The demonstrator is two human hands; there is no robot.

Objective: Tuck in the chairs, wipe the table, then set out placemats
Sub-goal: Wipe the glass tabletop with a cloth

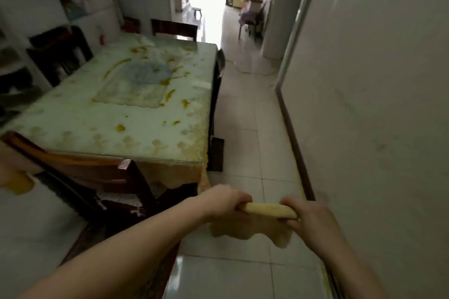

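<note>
From the head view, I have both hands out in front of me, low and near, over the tiled floor (245, 114) to the right of the bench (116, 114). My left hand (224, 201) is closed around one end of a yellow cloth (267, 221) and my right hand (308, 216) is closed around the other end, so the top edge is drawn fairly taut between them while the rest hangs down in two loose lobes. I judge this to be the readying of the cloth for the wiping step. The bench top lies to the left and farther off, covered with a pale patterned sheet under what looks like glass, with orange marks scattered over it, though the blur keeps me from telling print from spills. A dark chair (80, 177) sits at the near end, its back close against the bench edge, another chair (217, 94) stands along the right side, and one more (173, 29) at the far end; all look pushed in. No placemats show that I can be sure of. To wipe well, I would fold the cloth into a flat pad, carry it left over the near right corner, and work in overlapping passes from the far end toward me, pressing harder on the orange marks.
</note>
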